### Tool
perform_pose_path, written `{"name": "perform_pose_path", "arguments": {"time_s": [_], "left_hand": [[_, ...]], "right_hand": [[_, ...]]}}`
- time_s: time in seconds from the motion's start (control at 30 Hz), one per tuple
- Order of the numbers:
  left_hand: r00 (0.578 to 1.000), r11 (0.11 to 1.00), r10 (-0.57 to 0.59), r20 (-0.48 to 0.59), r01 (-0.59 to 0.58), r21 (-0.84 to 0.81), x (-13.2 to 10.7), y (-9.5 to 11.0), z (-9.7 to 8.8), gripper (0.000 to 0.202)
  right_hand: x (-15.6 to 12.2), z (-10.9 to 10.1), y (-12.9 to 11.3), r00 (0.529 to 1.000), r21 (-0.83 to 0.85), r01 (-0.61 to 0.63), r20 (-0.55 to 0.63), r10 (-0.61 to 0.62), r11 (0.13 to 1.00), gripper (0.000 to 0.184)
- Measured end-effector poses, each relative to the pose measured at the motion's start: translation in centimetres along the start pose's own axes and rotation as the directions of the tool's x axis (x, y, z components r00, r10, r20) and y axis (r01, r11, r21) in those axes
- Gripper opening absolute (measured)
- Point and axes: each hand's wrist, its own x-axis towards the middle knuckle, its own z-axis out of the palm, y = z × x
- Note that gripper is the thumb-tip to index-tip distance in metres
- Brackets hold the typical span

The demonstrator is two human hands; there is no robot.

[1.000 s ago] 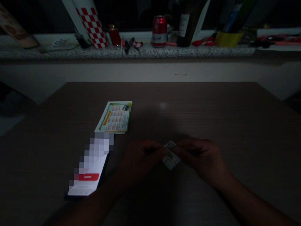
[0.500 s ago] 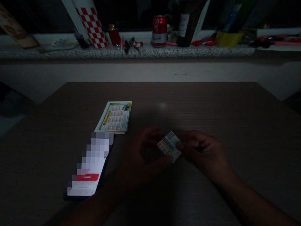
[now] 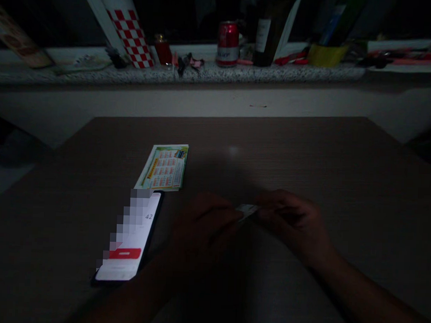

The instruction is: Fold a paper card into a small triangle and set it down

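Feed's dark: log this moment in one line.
left hand: pinches small printed paper card | right hand: pinches same card | card: nearly edge-on | nearby: lit black phone, colourful printed sheet, brown wooden table

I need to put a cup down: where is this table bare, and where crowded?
Bare: the table right of the right hand, the far strip beyond the printed sheet, the part left of the phone. Crowded: between phone and right hand, where the left hand also holds the small card; the ledge.

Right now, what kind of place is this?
Probably a dim room at home, maybe a kitchen: a brown wood-grain table stands by a speckled stone windowsill crowded with a red drink can and a dark glass bottle.
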Motion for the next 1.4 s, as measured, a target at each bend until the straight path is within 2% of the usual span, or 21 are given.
{"name": "perform_pose_path", "arguments": {"time_s": [0.13,0.2,0.4,0.57,0.77,0.93,1.1,1.23,1.4], "left_hand": [[0.997,0.987,-0.080,0.006,0.081,-0.136,0.1,-0.2,-0.1,0.012],[0.997,0.984,-0.078,-0.002,0.077,-0.163,0.2,-0.2,-0.3,0.016],[1.000,0.971,-0.015,0.012,0.018,-0.237,0.5,-0.5,-1.0,0.016],[0.999,0.953,-0.008,0.053,0.024,-0.301,0.5,-0.6,-1.1,0.010],[0.991,0.969,0.070,0.116,-0.039,-0.244,0.8,-0.8,-1.7,0.014],[0.984,0.970,0.128,0.122,-0.099,-0.220,0.9,-0.7,-1.9,0.013],[0.982,0.975,0.153,0.111,-0.131,-0.180,0.9,-0.7,-1.6,0.009],[0.977,0.972,0.188,0.100,-0.171,-0.160,0.9,-0.3,-1.1,0.007],[0.970,0.972,0.186,0.158,-0.159,-0.171,0.8,0.2,-0.6,0.008]], "right_hand": [[-0.1,-0.1,0.1,0.984,-0.216,0.175,0.007,-0.178,0.961,0.011],[0.0,-0.2,0.1,0.970,-0.278,0.238,0.019,-0.243,0.931,0.012],[0.0,-0.8,-0.3,0.891,-0.307,0.453,0.131,-0.434,0.837,0.021],[0.0,-0.9,-0.5,0.865,-0.253,0.501,0.190,-0.465,0.828,0.017],[0.1,-0.7,-0.8,0.842,-0.247,0.537,0.209,-0.496,0.807,0.015],[0.2,-0.7,-1.1,0.826,-0.267,0.562,0.235,-0.513,0.783,0.016],[0.0,-0.3,-1.5,0.823,-0.274,0.566,0.249,-0.511,0.778,0.020],[-0.3,0.1,-1.5,0.796,-0.267,0.603,0.265,-0.544,0.752,0.018],[-0.4,0.6,-1.2,0.776,-0.297,0.629,0.292,-0.558,0.719,0.018]]}}
